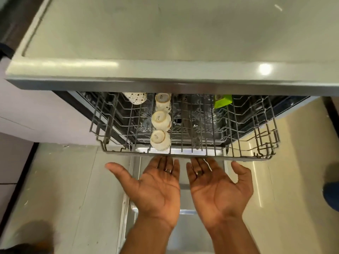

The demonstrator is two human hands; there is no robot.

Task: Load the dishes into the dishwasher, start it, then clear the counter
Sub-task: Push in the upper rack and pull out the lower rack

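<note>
Left hand (156,187) and right hand (218,187) palms up at lower centre, straight fingers (169,163) holding nothing under pulled-out grey wire dishwasher rack (247,156), three upturned cream ceramic cups (160,119) in a row inside, pale bench (165,33) above

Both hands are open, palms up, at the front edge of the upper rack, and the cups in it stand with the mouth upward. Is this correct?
Not quite. In the head view the cups sit mouth down, bases showing. The rest holds: left hand and right hand, open, palms up, at the rack front edge.

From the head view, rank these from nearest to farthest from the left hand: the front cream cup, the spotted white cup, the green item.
From the left hand:
1. Front upturned cream cup, rack front, just above the fingers.
2. Spotted white cup, rack back, left.
3. Green item, rack back, right.
</note>
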